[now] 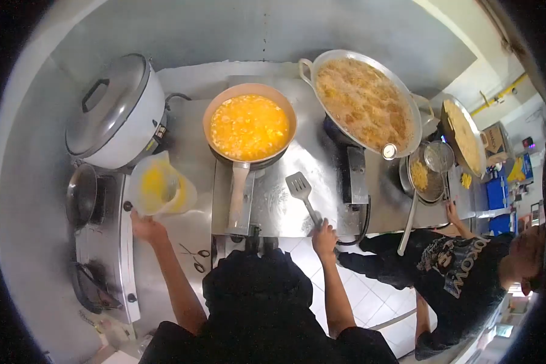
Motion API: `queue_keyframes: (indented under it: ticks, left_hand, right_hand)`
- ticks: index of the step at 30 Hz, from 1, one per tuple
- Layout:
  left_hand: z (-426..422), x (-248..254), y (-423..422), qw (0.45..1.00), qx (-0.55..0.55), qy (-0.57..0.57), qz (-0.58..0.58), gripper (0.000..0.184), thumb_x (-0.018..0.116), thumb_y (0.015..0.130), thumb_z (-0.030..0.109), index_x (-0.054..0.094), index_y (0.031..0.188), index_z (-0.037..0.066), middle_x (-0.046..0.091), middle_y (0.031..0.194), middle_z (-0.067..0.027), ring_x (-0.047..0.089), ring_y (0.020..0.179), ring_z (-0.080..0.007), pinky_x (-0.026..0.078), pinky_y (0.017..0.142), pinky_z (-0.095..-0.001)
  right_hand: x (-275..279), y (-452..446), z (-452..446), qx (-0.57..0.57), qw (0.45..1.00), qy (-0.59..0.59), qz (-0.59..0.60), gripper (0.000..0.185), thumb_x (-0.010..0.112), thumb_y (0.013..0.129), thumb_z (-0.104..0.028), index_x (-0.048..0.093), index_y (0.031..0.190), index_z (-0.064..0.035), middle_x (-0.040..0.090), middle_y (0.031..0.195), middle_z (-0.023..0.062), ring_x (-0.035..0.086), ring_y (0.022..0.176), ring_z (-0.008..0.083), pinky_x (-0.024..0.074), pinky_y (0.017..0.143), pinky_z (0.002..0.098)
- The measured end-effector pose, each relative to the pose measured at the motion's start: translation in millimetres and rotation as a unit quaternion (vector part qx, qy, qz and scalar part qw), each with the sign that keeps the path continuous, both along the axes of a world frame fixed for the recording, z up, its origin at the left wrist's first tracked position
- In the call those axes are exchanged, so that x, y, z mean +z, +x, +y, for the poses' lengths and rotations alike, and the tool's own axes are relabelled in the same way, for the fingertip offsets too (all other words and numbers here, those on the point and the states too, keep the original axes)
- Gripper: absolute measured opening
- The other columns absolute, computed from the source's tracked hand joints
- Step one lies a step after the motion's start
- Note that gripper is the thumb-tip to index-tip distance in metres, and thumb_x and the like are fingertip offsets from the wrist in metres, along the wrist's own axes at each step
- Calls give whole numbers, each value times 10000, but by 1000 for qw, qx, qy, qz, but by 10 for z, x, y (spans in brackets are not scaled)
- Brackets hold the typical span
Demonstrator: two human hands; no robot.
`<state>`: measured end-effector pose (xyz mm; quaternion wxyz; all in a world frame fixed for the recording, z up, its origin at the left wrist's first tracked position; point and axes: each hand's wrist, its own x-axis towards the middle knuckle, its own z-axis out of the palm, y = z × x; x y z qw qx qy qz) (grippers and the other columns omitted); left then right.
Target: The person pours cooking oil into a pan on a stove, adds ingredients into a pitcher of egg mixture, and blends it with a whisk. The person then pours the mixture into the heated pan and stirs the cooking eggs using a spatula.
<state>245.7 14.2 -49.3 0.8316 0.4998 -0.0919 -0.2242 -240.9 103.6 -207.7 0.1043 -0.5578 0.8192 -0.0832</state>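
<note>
My left hand (pixel 148 230) is closed at the lower left side of a translucent plastic pitcher (pixel 187 193), which leans over the counter with yellow liquid smeared inside. A grey slotted spatula (pixel 298 185) is in my right hand (pixel 325 240), gripped by the handle, its head lying over the steel counter. Between the two hands stands a frying pan (pixel 207 125) on a burner, its pale handle (pixel 239 193) pointing toward me. Bubbly yellow-orange egg mixture (pixel 249 126) covers the pan's bottom. The spatula is apart from the pan.
A large rice cooker (pixel 112 112) stands at left, with scissors (pixel 195 258) nearer me. To the right, a big pot (pixel 415 115) of bubbling oil holds a thermometer (pixel 389 151). Beyond are a strainer (pixel 438 156), another wok (pixel 467 136) and a co-worker (pixel 461 261).
</note>
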Motion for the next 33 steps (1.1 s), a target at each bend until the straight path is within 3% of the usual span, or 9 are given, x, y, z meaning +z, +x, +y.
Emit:
queue_keyframes:
  ticks: [6, 7, 11, 13, 19, 22, 25, 28, 33]
  left_hand:
    - [400, -758, 674, 728, 74, 423, -535, 252, 574, 871, 83, 605, 1079, -57, 652, 925, -153, 620, 785, -212, 518, 662, -327]
    - [356, -560, 530, 871, 77, 340, -347, 257, 564, 893, 108, 599, 1082, -62, 652, 937, -166, 630, 795, -245, 526, 696, -364]
    - [420, -1625, 1268, 806, 172, 448, -347, 276, 554, 906, 139, 590, 1074, -78, 646, 906, -173, 633, 802, -270, 526, 713, -377]
    - [385, -1388, 1227, 957, 177, 228, -1, 292, 539, 921, 159, 573, 1075, -86, 624, 917, -199, 628, 837, -289, 518, 681, -382]
    - [592, -1634, 1290, 657, 215, 411, -595, 326, 495, 958, 226, 520, 1100, -67, 570, 1036, -196, 564, 944, -300, 456, 781, -409]
    - [720, -1249, 571, 866, 202, 190, -416, 364, 520, 954, 307, 575, 904, -50, 606, 884, -117, 562, 788, -244, 447, 772, -359]
    - [785, -1075, -248, 809, -365, 290, -358, 293, 564, 929, 301, 607, 984, 16, 624, 890, -96, 593, 836, -228, 464, 787, -350]
    - [708, -2058, -600, 530, -754, 237, -306, 273, 596, 918, 284, 639, 1042, 45, 665, 988, -110, 626, 908, -213, 480, 787, -336]
    - [476, -1526, -809, 499, -814, 295, 34, 320, 526, 960, 315, 631, 1082, 39, 660, 1091, -94, 638, 967, -215, 495, 820, -354]
  right_hand:
    - [33, 288, 71, 104, 994, 24, 13, 360, 559, 805, -139, 448, 1095, 44, 509, 1047, 212, 523, 953, 408, 463, 799, 510]
    - [60, 447, 39, 57, 998, 14, 15, 345, 551, 806, -132, 440, 1087, 36, 508, 1034, 217, 521, 960, 416, 462, 798, 518]
    - [-307, 450, 34, 2, 1000, 6, 14, 336, 532, 836, -148, 399, 1101, 11, 504, 1019, 256, 529, 948, 469, 465, 760, 552]
    - [-201, 547, 39, -7, 994, -47, -98, 293, 492, 893, -176, 410, 1106, 7, 572, 928, 304, 578, 823, 500, 465, 709, 563]
    - [567, 936, 315, -149, 956, -133, -214, 279, 526, 932, -196, 544, 1119, 9, 625, 744, 239, 629, 686, 364, 474, 624, 436]
    - [998, 938, 388, -143, 944, -194, -227, 321, 572, 922, -203, 544, 1147, 25, 617, 702, 134, 573, 595, 221, 428, 532, 354]
    - [1422, 1071, 310, -192, 875, -230, -380, 278, 580, 931, -186, 553, 1146, -12, 508, 636, -29, 395, 486, 32, 283, 406, 210]
    - [1948, 1294, 87, -194, 837, -240, -452, 266, 560, 942, -174, 557, 1151, -10, 468, 624, -49, 375, 502, 19, 276, 424, 202]
    - [1840, 1428, 153, -165, 850, -280, -416, 163, 518, 961, -160, 575, 1064, -47, 436, 624, -69, 348, 496, 6, 252, 409, 200]
